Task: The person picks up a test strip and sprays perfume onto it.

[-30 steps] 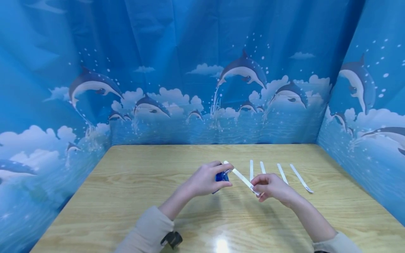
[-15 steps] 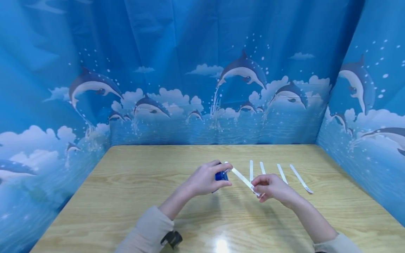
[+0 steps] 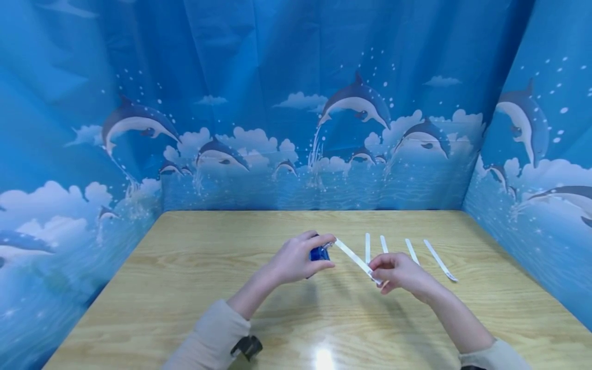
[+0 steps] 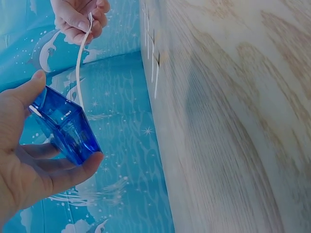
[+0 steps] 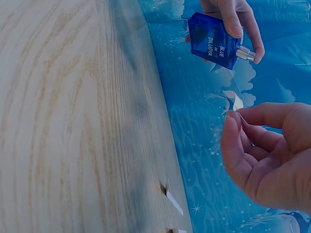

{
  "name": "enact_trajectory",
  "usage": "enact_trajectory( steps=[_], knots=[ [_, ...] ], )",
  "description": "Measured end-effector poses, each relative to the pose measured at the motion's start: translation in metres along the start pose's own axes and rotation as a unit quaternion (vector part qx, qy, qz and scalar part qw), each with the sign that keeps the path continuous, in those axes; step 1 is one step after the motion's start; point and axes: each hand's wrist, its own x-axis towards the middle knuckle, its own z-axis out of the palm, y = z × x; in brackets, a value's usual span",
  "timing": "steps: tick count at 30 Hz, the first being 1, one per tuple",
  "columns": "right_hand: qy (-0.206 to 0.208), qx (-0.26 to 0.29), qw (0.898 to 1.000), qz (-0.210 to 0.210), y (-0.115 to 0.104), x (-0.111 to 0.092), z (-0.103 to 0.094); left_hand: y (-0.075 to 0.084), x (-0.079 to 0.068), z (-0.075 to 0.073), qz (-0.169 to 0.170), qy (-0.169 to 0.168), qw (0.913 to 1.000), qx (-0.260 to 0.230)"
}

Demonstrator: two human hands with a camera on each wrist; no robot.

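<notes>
My left hand [image 3: 296,259] holds a blue glass perfume bottle [image 3: 320,254] tilted above the table, thumb on one side and fingers on the other. In the right wrist view, an index finger lies at the silver spray nozzle [image 5: 246,54]; the bottle has white lettering. My right hand [image 3: 400,273] pinches one end of a white paper test strip [image 3: 352,255] between thumb and fingers. That strip slants up to the left, its far end close to the nozzle. From the left wrist view it looks slightly bowed [image 4: 78,73]. Whether strip and nozzle touch cannot be told.
Several more white strips lie spread on the wooden table [image 3: 208,267], right of centre, including one at the far right [image 3: 439,259]. My right hand partly covers the middle ones. A blue dolphin-print curtain [image 3: 277,103] closes off the back and sides.
The left hand and bottle have shifted slightly left and upward. The strip's far end, earlier reaching past the nozzle behind the fingers, now ends beside the nozzle. The right hand has barely moved.
</notes>
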Motion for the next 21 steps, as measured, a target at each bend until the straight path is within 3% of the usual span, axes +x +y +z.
enact_trajectory(
  steps=[7,21],
  knots=[
    [0.011,-0.029,1.000,0.003,-0.001,-0.001,0.000,-0.005,-0.002,-0.001,-0.046,-0.003,0.9979,-0.046],
    [0.028,-0.028,0.999,0.005,0.002,-0.002,-0.005,-0.011,-0.007,-0.005,-0.061,0.014,0.9957,-0.068]
  ],
)
